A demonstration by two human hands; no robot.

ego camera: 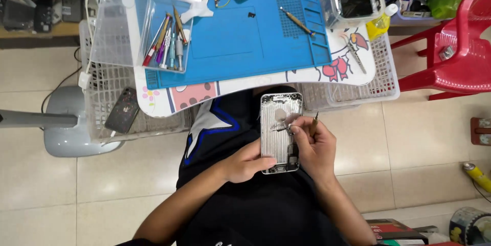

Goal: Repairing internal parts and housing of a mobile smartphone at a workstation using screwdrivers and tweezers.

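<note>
Left hand (245,163) cups the lower left edge of an opened silver phone housing (280,132), fingers curled round it, held over the lap. Right hand (313,146) closed on tweezers (284,128) whose tip touches the housing's inside, with a thin screwdriver (313,121) pinched alongside. Blue work mat (240,31) lies beyond both hands.

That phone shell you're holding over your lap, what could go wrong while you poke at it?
The phone shell rests only on the left hand, over the lap, not the blue mat, so it might slip to the tiled floor. The right hand works tweezers inside while also gripping a second tool; a slip might scratch parts, and a tiny piece could drop and vanish.
</note>
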